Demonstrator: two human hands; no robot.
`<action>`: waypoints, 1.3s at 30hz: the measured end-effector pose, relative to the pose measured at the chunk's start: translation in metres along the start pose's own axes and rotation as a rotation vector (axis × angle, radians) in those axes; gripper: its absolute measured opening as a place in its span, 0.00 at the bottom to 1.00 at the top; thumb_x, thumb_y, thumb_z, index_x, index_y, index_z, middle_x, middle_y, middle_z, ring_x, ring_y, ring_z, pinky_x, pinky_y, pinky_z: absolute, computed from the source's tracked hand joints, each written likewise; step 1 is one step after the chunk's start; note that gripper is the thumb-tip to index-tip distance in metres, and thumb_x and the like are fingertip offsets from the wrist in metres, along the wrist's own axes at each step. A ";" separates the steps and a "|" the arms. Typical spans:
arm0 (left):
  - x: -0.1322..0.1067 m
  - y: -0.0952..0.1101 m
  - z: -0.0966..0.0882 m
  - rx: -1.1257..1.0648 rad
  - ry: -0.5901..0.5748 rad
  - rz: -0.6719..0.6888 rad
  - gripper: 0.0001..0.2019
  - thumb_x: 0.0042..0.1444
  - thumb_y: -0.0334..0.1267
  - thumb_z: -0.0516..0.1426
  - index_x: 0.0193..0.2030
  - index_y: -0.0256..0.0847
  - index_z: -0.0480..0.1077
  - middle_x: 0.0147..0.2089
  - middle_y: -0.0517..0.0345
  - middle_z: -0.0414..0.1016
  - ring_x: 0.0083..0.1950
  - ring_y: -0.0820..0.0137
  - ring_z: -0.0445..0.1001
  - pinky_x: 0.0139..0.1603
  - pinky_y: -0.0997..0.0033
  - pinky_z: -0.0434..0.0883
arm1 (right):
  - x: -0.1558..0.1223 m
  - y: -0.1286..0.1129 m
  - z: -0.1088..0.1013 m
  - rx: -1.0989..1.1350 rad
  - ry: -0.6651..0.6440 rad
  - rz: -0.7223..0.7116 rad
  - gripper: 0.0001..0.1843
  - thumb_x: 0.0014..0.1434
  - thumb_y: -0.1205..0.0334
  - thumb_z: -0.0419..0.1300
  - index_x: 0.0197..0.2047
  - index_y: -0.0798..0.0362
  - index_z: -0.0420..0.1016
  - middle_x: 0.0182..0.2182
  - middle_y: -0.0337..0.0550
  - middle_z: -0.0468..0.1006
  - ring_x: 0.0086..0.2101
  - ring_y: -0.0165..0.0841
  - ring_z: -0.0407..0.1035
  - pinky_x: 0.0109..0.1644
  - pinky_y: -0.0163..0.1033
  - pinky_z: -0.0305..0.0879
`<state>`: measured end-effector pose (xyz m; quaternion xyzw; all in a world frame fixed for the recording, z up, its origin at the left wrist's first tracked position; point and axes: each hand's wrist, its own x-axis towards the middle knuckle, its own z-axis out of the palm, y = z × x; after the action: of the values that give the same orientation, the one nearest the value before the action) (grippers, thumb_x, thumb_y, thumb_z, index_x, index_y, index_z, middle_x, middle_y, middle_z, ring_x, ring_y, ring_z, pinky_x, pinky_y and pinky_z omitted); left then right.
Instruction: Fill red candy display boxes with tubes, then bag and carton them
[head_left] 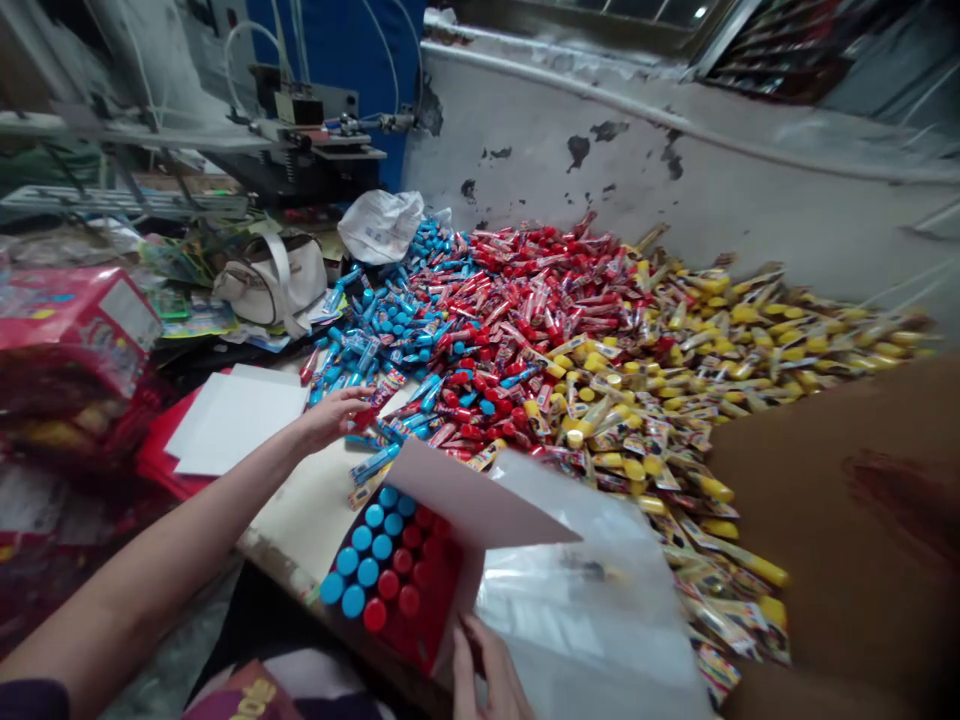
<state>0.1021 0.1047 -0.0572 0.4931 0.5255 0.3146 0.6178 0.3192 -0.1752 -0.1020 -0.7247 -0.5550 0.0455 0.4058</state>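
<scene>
Three candy heaps on table by chipped wall; left grip, right grip unclear.

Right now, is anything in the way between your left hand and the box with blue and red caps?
Only a little: one loose blue tube lies on the table between your left hand and the red box. The box's white flap rises beside the caps, not across the way.
</scene>
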 end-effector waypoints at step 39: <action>-0.171 -0.123 0.044 0.140 0.032 0.097 0.29 0.62 0.54 0.47 0.62 0.36 0.62 0.64 0.48 0.65 0.66 0.59 0.60 0.69 0.57 0.55 | -0.041 -0.047 0.038 -0.191 -0.028 -0.097 0.16 0.66 0.62 0.53 0.55 0.59 0.69 0.34 0.49 0.74 0.33 0.35 0.73 0.39 0.38 0.73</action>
<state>0.0861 -0.1017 -0.1164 0.5551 0.5314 0.3145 0.5574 0.2484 -0.1865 -0.1133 -0.7317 -0.5968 -0.0174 0.3289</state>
